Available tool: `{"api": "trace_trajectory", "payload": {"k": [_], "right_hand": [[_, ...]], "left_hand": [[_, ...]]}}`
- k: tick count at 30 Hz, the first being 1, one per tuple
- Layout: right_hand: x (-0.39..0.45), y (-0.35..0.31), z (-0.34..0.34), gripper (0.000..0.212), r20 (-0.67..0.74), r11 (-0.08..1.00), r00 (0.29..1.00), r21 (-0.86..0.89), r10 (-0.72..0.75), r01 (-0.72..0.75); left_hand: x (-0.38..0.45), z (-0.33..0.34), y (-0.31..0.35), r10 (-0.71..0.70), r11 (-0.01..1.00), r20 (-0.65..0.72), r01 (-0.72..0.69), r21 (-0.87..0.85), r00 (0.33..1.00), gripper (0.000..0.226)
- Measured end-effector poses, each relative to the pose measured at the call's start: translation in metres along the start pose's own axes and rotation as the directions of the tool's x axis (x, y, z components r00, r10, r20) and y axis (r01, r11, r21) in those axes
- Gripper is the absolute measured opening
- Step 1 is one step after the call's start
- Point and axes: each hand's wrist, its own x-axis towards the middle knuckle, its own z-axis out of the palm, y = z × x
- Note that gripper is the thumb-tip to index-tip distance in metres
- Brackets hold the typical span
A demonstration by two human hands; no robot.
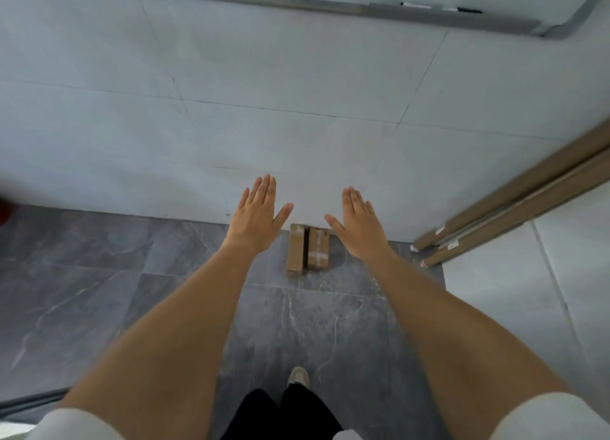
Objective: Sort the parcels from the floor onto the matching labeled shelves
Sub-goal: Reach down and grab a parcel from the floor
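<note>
**Item: Reach for floor parcels, pick not yet made**

Left hand [259,213] and right hand [358,223]: flat, fingers straight, holding nothing. Two small brown taped cardboard parcels [308,249]: side by side, touching, on dark grey tiled floor [99,291] against pale wall [297,76]. Advised: lower hands, grip one box by its long sides, read label before lifting.

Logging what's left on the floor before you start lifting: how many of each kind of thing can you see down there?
Cardboard boxes: 2, side by side against the wall, the left box and the right box
Long cardboard tubes: 2, leaning at the right, the upper tube and the lower tube
Total: 4
</note>
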Motion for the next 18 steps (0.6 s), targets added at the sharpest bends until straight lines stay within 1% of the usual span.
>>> {"api": "trace_trajectory", "payload": {"k": [6,10,13,18], "right_hand": [[0.051,0.011,0.009,0.079,0.02,1.0,0.999,0.014,0.026,-0.026],[0.082,0.017,0.018,0.078,0.043,0.997,0.996,0.032,0.072,-0.074],[0.105,0.019,0.035,0.077,0.064,0.99,0.991,0.075,0.113,-0.118],[0.133,0.027,0.073,0.074,0.132,0.987,0.984,0.091,0.118,-0.131]], "left_hand": [[0.057,0.011,-0.022,-0.007,1.0,0.061,0.008,-0.018,0.998,0.074],[0.095,0.021,-0.03,0.013,0.998,0.066,-0.008,-0.066,0.998,0.073],[0.116,0.039,-0.036,0.02,0.992,0.077,-0.01,-0.123,0.997,0.073],[0.133,0.083,-0.056,-0.022,0.983,0.156,0.05,-0.175,0.987,0.074]]}}
